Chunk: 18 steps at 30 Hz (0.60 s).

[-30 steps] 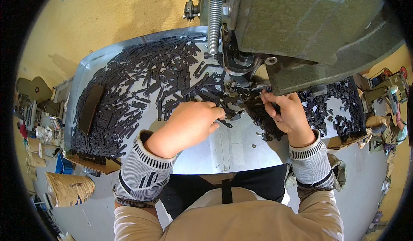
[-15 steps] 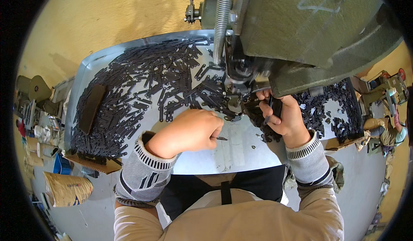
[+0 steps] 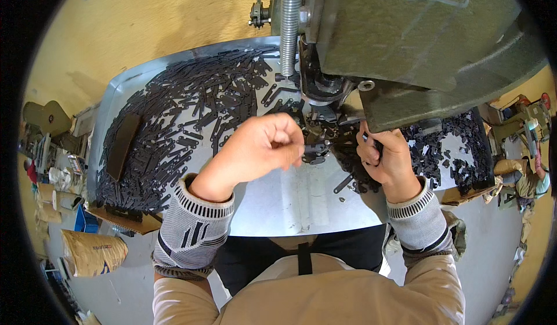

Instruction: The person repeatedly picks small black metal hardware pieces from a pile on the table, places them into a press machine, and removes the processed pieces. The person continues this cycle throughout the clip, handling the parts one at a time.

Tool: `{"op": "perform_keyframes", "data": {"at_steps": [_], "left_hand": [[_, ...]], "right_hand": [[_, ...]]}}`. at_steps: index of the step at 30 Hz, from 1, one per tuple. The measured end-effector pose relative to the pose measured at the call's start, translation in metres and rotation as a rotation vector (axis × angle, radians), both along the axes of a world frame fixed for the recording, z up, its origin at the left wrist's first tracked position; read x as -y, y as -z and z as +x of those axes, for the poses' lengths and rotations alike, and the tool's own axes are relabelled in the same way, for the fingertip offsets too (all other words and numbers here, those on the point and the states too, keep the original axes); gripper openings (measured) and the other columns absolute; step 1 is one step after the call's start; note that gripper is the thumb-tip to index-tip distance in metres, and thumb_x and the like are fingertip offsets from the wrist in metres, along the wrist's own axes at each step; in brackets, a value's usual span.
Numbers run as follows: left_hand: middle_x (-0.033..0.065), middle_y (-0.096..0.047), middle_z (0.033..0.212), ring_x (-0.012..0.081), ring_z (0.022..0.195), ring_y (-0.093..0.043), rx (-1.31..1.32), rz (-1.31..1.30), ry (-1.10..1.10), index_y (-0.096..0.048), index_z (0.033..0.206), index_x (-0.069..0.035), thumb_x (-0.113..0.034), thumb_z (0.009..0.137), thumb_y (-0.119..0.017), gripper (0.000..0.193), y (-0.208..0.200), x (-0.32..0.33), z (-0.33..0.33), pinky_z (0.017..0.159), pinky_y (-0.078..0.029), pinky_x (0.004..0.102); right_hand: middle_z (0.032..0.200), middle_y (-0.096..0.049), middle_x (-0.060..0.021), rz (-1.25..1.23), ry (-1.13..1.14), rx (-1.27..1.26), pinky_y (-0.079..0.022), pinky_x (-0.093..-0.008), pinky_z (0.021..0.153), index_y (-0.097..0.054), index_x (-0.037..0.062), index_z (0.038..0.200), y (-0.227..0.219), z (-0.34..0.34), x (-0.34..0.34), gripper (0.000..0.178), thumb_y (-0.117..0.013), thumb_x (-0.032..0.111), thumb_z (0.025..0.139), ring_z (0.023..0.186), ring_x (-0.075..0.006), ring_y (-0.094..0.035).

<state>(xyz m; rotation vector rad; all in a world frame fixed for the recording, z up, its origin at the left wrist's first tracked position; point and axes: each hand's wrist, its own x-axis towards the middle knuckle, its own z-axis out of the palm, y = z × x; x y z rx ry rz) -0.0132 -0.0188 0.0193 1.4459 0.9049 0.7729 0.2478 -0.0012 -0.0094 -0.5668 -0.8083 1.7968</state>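
My left hand (image 3: pixel 261 148) is closed in a pinch at the front of the press. From its fingertips a flat black metal strip (image 3: pixel 316 149) points right, toward the die area (image 3: pixel 322 130) under the press head. My right hand (image 3: pixel 386 159) is curled just right of the die, below the green press body (image 3: pixel 406 46). Something dark sits inside its fingers, mostly hidden by them. One loose strip (image 3: pixel 343 184) lies on the metal tray (image 3: pixel 290 209) between my hands.
Many black strips with holed ends (image 3: pixel 174 110) cover the tray's left side, with a brown flat block (image 3: pixel 124 147) on them. Small dark pieces (image 3: pixel 458 145) lie in heaps at the right. A coil spring (image 3: pixel 290 29) hangs upright beside the press. A person (image 3: pixel 536 177) is at the far right.
My left hand has moved up and forward, bringing its strip to the die. My right hand has shifted slightly right and down. A loose strip now shows on the tray beside it.
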Motion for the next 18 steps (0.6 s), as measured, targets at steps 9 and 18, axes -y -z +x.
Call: {"op": "perform_keyframes", "data": {"at_steps": [9,18], "left_hand": [[0.0046,-0.068,0.081,0.0085,0.067,-0.060,0.136,-0.130,-0.157,-0.063,0.097,-0.001,-0.012,0.093,-0.066,0.011,0.013,-0.014,0.005,0.060,-0.046,0.0206],[0.0045,-0.067,0.077,0.0067,0.064,-0.060,0.095,-0.127,-0.200,-0.065,0.092,-0.002,-0.012,0.091,-0.067,0.010,0.013,-0.013,0.012,0.057,-0.045,0.0180]], "right_hand": [[0.075,-0.063,-0.0072,-0.110,0.051,0.013,-0.029,-0.0212,0.039,-0.064,0.0000,0.090,-0.002,-0.005,0.002,0.005,-0.062,0.003,0.088,0.052,-0.0113,-0.049],[0.077,-0.067,-0.0084,-0.078,0.139,0.154,-0.030,-0.0199,0.040,-0.066,-0.0003,0.093,-0.008,-0.011,0.006,0.008,-0.063,0.004,0.087,0.052,-0.0088,-0.051]]}}
